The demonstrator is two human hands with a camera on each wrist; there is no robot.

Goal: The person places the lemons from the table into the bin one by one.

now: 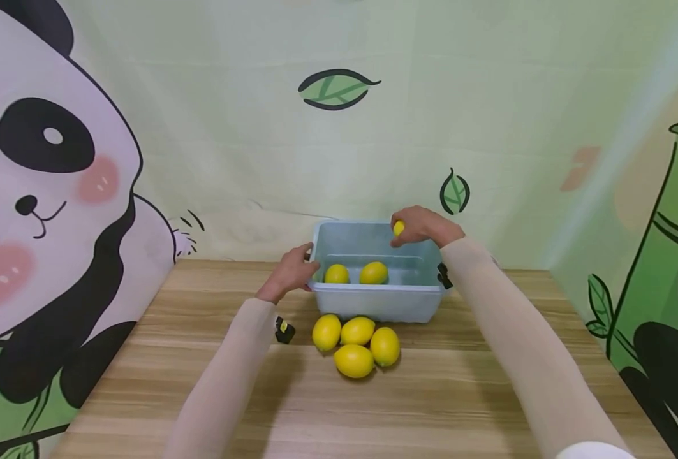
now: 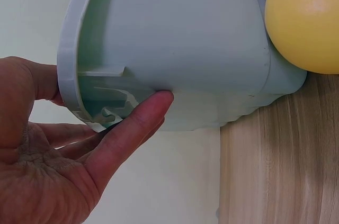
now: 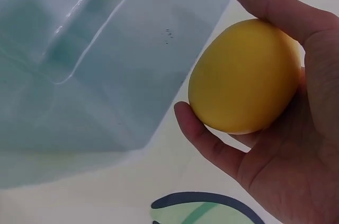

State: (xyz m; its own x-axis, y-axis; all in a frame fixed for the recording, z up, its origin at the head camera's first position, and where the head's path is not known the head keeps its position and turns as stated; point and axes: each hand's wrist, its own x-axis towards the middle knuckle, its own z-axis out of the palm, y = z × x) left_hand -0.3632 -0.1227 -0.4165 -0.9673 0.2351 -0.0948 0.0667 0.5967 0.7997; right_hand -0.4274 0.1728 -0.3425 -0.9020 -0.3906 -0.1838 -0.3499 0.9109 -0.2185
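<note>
A pale blue plastic bin point(image 1: 375, 303) stands on the wooden table, with two yellow lemons, one on the left point(image 1: 336, 274) and one in the middle point(image 1: 374, 273), inside it. My left hand point(image 1: 290, 270) grips the bin's left end; in the left wrist view the thumb lies over the rim point(image 2: 68, 60) and the fingers reach beneath it. Above the bin's back right part, my right hand point(image 1: 421, 224) holds another lemon point(image 3: 243, 78) between thumb and fingers. Several lemons point(image 1: 354, 361) lie bunched on the table just in front of the bin.
The wooden table point(image 1: 442, 389) extends around the bin on both sides and in front. Right behind it hangs a pale green backdrop point(image 1: 229, 159) printed with leaves and a panda. Dark wrist devices point(image 1: 284, 330) show on the sleeves.
</note>
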